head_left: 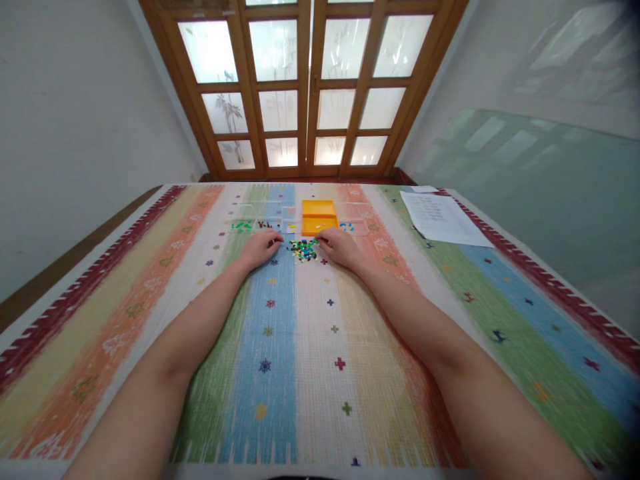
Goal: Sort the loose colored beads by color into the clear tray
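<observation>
A small heap of tiny multicoloured pieces [303,250], green, blue, yellow, white and dark red, lies on the striped cloth between my hands. My left hand [261,248] rests just left of the heap, fingers curled together; whatever they hold, if anything, is too small to see. At the heap's right edge, my right hand [339,247] has its fingertips pinched, and their contents cannot be made out. Behind the heap stands an open orange box [319,209] with a few pale pieces in its near half. Clear compartment boxes flank it, holding green pieces [242,226], dark red pieces [268,225] and blue pieces [346,227].
The table is covered by a striped, patterned cloth [320,413]. Printed white sheets [443,217] lie at the far right. Beyond the table's back edge are wooden doors with glass panes [307,87]. Walls stand on both sides.
</observation>
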### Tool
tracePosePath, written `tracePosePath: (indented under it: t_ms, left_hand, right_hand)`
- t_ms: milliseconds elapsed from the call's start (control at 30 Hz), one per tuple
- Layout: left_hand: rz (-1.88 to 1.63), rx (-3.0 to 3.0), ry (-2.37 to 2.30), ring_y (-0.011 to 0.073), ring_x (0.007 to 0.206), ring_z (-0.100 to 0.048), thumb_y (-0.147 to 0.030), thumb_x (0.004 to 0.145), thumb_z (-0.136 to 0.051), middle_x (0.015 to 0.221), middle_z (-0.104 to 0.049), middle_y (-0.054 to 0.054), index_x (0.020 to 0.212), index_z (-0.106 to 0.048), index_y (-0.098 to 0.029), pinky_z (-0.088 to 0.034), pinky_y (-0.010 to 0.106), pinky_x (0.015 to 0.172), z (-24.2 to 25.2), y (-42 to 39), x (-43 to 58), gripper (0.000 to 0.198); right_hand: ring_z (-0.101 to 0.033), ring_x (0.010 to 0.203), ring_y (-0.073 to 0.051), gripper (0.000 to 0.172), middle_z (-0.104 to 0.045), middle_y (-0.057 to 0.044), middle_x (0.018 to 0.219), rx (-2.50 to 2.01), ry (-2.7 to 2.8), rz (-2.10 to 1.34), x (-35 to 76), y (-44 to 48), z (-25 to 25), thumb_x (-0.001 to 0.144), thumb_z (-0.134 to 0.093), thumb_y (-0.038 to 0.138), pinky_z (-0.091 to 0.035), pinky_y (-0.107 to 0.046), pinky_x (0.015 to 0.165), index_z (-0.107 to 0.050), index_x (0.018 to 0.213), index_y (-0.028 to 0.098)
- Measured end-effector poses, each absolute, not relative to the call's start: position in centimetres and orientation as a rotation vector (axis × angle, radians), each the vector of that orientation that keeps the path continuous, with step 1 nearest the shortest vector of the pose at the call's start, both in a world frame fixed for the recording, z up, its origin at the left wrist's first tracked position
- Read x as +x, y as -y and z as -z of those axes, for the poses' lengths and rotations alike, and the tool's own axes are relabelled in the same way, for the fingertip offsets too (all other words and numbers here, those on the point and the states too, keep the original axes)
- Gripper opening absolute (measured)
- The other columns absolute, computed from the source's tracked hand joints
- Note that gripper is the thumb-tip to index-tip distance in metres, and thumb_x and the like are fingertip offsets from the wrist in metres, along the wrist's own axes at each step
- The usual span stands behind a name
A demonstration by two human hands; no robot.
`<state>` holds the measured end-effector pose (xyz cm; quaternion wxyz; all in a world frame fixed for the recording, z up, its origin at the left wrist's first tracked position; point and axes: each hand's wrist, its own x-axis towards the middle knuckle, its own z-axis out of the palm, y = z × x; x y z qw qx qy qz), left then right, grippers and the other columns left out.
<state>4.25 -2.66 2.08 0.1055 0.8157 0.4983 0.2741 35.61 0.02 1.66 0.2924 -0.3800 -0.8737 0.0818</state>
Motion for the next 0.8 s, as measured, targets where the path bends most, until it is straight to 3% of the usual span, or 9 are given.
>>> tracePosePath:
  t_ms: [267,600,800]
  left_hand:
    - [-0.642,2.574,-1.36,0.0236,0.103,-0.065,-0.027,0.096,-0.058,0.108,-0.069,0.007,0.111,-0.08,-0.026,-0.051,0.036,0.095,-2.3,3.7,6.0,0.027]
    - [-0.645,2.6,-1.32,0.0241,0.1,-0.064,-0.025,0.096,-0.058,0.102,-0.068,0.007,0.102,-0.078,-0.023,-0.05,0.037,0.093,-2.4,3.8,6.3,0.021]
    - [-0.703,2.605,-1.319,0.0239,0.1,-0.065,-0.025,0.096,-0.056,0.103,-0.069,0.007,0.101,-0.074,-0.021,-0.05,0.036,0.09,-2.4,3.9,6.4,0.019]
  right_hand:
    - [-0.069,0.098,-0.025,0.026,-0.078,-0.009,0.106,-1.051,2.325,-0.224,35.9,-0.1,-1.7,0.098,-0.054,0.025,-0.049,-0.036,0.088,-0.078,0.108,0.023]
    - [-0.069,0.096,-0.024,0.026,-0.078,-0.009,0.106,-1.01,2.339,-0.228,35.8,-0.4,-1.1,0.098,-0.054,0.024,-0.048,-0.034,0.087,-0.078,0.107,0.022]
    - [-0.065,0.089,-0.022,0.018,-0.075,-0.007,0.094,-0.899,2.441,-0.326,35.7,-0.1,-1.5,0.094,-0.059,0.023,-0.045,-0.031,0.082,-0.076,0.092,0.02]
